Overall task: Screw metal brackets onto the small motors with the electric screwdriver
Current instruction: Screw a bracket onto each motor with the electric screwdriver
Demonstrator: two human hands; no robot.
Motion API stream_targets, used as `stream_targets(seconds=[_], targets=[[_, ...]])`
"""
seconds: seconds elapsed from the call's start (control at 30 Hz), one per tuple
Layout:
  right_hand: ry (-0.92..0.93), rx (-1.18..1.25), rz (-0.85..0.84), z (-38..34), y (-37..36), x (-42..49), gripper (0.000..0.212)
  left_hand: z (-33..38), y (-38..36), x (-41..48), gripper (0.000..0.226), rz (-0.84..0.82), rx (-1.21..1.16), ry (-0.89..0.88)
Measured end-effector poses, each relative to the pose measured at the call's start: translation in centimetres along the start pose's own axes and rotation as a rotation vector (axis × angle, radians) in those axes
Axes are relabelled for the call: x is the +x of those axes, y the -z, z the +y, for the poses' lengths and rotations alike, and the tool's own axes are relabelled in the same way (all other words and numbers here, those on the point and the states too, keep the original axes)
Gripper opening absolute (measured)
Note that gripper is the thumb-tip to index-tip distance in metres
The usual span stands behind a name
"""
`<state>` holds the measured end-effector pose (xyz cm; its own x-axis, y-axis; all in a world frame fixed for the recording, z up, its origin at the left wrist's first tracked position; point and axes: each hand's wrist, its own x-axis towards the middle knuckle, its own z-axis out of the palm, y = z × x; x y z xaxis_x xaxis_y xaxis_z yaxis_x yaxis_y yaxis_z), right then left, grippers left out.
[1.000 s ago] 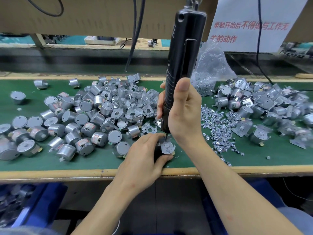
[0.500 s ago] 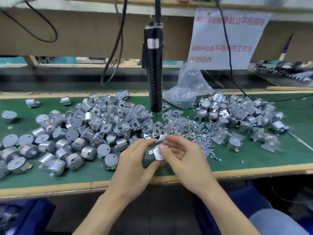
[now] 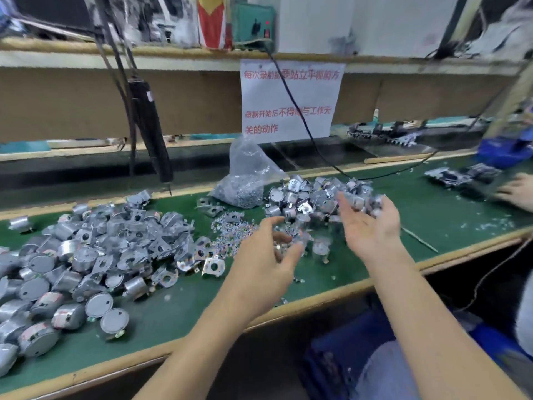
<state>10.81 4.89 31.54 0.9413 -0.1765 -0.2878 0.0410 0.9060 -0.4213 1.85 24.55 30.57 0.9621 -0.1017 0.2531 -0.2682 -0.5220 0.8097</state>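
Note:
The black electric screwdriver (image 3: 153,137) hangs free on its cable at the back left, with no hand on it. Bare silver motors (image 3: 86,255) are heaped on the left of the green mat, with loose metal brackets (image 3: 213,267) beside them. Motors with brackets fitted (image 3: 305,197) are piled at centre right. My left hand (image 3: 268,255) hovers over the mat with loosely curled fingers, holding nothing. My right hand (image 3: 372,223) is palm up with spread fingers at the bracketed pile. A blurred motor (image 3: 367,202) is at its fingertips; whether they touch is unclear.
Loose screws (image 3: 230,229) are scattered mid-mat before a clear plastic bag of screws (image 3: 245,180). A paper notice (image 3: 288,99) hangs behind. Another person's hand (image 3: 516,192) rests at the far right near dark parts and a blue bin (image 3: 504,151). The wooden bench edge (image 3: 317,298) runs in front.
The screwdriver was let go and swung back to the left. Both hands held one motor half a second ago; now they are apart, the right one opened over the right pile. View turned right.

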Motion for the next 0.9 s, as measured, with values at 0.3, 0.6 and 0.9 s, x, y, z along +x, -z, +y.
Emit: stream_targets(seconds=[0.3,0.6,0.9], targets=[[0.013,-0.658,-0.217,4.5,-0.2,-1.1,0.051,0.0,-0.5,-1.3,0.028,-0.029,0.127,-0.027],[0.282,-1.422,-0.671,18.2,-2.5,-6.6,0.065,-3.8,7.2,-7.3,0.039,0.249,1.021,0.491],[0.366,-1.233,-0.805,21.4,-10.0,-7.0,0.049,-8.3,11.8,-9.8,0.045,0.166,0.932,0.645]])
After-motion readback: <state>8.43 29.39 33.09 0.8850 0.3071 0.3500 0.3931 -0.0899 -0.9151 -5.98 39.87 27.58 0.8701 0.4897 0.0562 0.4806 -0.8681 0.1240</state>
